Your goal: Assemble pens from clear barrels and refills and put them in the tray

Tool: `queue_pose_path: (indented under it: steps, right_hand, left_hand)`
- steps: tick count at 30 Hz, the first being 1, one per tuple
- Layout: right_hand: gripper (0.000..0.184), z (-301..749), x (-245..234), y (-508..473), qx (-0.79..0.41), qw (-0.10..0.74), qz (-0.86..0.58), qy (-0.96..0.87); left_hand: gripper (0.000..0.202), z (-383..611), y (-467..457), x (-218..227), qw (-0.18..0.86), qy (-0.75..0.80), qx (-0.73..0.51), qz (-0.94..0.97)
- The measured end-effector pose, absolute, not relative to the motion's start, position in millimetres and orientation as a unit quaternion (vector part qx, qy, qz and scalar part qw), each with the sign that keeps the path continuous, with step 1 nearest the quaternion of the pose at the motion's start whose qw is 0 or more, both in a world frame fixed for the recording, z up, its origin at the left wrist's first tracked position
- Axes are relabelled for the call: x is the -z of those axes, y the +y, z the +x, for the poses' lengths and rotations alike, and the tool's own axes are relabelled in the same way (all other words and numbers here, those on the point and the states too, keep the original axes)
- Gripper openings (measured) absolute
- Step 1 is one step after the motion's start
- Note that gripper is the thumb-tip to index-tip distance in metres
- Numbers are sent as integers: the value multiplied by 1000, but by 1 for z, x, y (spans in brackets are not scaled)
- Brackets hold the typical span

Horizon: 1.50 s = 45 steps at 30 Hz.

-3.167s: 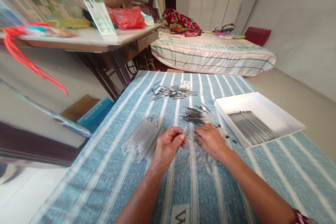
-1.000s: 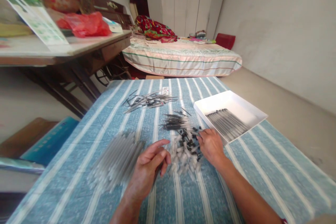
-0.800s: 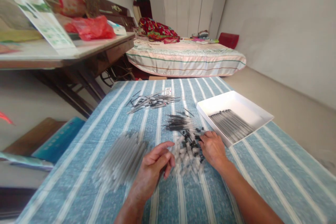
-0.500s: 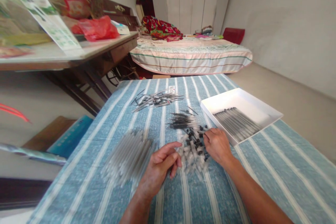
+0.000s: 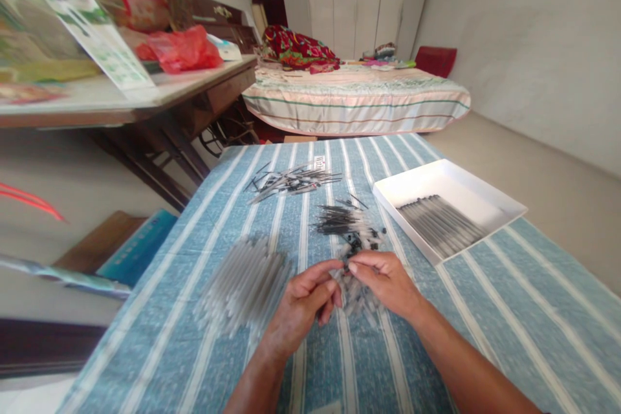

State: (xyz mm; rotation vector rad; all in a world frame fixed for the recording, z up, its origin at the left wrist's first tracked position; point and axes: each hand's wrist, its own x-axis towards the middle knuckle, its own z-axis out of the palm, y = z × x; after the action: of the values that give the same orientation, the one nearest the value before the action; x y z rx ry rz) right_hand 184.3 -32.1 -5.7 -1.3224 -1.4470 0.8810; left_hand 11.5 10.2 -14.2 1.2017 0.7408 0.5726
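Note:
My left hand [image 5: 313, 294] has its fingers curled, the index fingertip reaching toward the other hand. My right hand [image 5: 388, 279] pinches with thumb and index, and the fingertips of both hands meet over a heap of small clear caps [image 5: 359, 304] and black plugs [image 5: 359, 242]. A tiny dark piece seems to be between the fingertips, too small to make out. Left of my hands lies a stack of grey translucent pen barrels [image 5: 245, 284]. Thin dark pen refills [image 5: 334, 218] lie in a bundle just beyond the heap.
A white box [image 5: 449, 171] at the right holds a row of dark-tipped pens [image 5: 439, 223]. Mixed thin sticks and small parts [image 5: 295, 181] lie at the far side of the striped cloth [image 5: 194, 362]. A cluttered side table [image 5: 204, 81] stands left, a bed [image 5: 359, 100] behind.
My right hand has moved left from the right edge of the heap to my left fingertips. My left hand has stayed nearly in place.

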Motion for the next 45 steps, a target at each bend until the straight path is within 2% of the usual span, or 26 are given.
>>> queue_pose_path:
  steps: [11, 35, 45]
  right_hand:
    - [30, 183, 10, -32, -402, 469, -542, -570]
    - [28, 190, 11, -34, -411, 440, -539, -589]
    - [22, 185, 14, -34, -469, 501, -510, -518]
  left_hand:
    - [35, 13, 9, 12, 710, 330, -241, 573]
    - [17, 14, 9, 9, 696, 318, -197, 612]
    - [21, 15, 8, 11, 698, 330, -207, 601]
